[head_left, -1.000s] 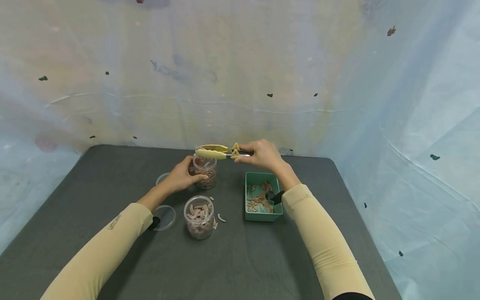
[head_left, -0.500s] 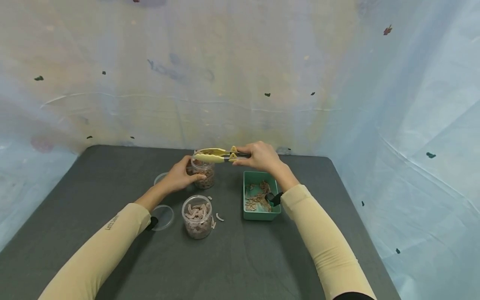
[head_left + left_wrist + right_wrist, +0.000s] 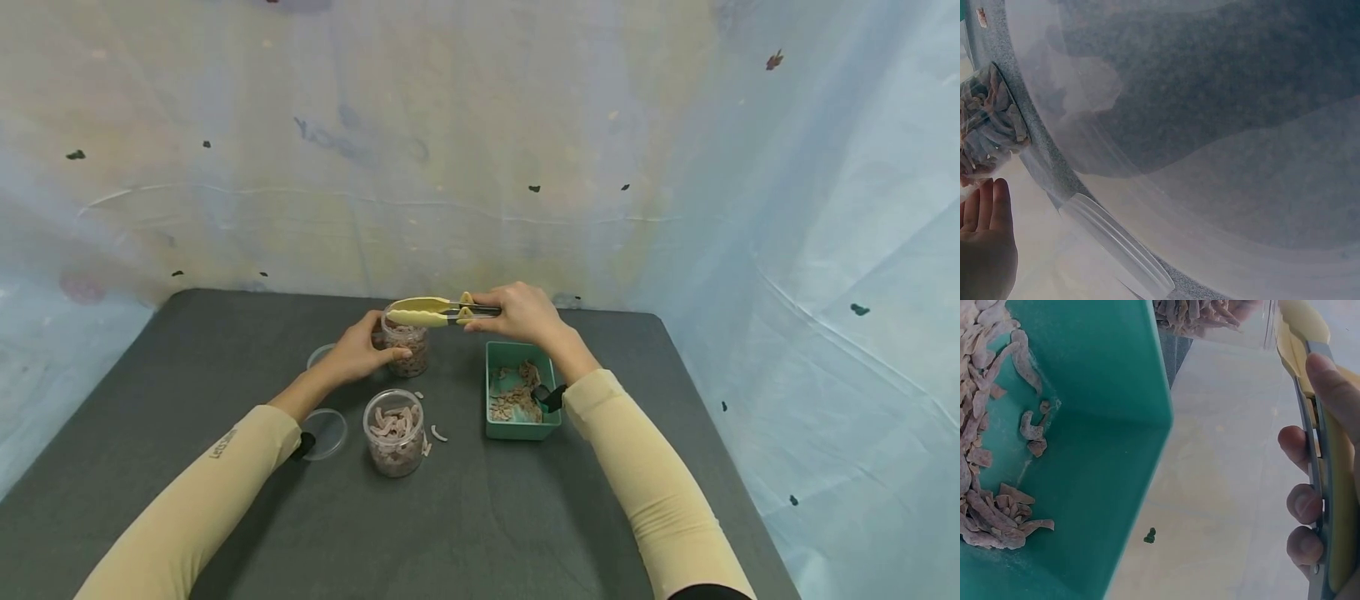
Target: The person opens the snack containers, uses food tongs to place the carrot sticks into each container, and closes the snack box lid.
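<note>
My left hand grips the side of the rear clear jar, which holds brownish dried strips. In the left wrist view, its fingers lie against that jar. My right hand grips yellow-headed metal tongs by the handles, thumb on one arm and fingers curled round the other. The tongs' heads lie level over the rear jar's mouth, slightly apart, with no strip showing between them. Nearer stands a second clear jar, filled with pale strips. Below my right wrist is a green tub holding more strips.
Two clear round lids lie left of the jars: the nearer lid and the farther lid, partly behind my left hand. A few loose strips lie beside the front jar on the grey table. Plastic sheeting hangs behind.
A clump of strips at the tongs' heads a second ago is gone from them now. The tongs have dipped slightly over the rear jar. My left hand keeps its hold.
</note>
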`<move>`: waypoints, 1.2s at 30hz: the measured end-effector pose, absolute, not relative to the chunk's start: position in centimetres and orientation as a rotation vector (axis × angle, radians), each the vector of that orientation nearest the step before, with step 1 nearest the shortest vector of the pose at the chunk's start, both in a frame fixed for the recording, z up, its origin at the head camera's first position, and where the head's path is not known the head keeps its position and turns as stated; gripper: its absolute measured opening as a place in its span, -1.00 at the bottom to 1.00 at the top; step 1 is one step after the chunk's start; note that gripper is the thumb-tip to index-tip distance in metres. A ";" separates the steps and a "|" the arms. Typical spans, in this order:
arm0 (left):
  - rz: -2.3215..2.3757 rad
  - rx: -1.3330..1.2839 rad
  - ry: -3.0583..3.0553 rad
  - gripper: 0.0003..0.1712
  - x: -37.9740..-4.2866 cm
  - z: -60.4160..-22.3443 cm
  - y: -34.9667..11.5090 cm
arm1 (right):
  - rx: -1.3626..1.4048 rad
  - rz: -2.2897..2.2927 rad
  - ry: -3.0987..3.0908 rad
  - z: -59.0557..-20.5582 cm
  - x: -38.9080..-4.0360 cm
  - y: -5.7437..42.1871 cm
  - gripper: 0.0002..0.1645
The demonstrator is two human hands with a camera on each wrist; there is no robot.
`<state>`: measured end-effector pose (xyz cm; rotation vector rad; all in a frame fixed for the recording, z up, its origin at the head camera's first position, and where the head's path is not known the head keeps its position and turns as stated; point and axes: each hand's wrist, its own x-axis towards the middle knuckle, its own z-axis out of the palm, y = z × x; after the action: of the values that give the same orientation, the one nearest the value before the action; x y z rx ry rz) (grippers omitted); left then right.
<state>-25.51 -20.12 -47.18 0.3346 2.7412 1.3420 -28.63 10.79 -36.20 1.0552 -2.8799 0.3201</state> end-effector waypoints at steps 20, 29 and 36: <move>1.400 0.374 2.719 -0.19 -26.0 -47.3 -20.2 | 0.771 0.557 -2.708 -37.0 -25.1 16.5 -0.01; 1.375 0.380 2.717 -0.15 -26.0 -47.3 -20.7 | 0.571 0.865 -2.508 -39.7 -24.0 21.5 -0.19; 1.368 0.366 2.704 -0.12 -26.0 -47.3 -20.9 | 0.336 0.922 -2.473 -41.6 -22.9 24.7 -0.14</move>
<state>-25.99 -20.92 -47.29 0.3664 2.7040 1.3675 -22.91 24.75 -41.62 0.3361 -2.4730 0.9218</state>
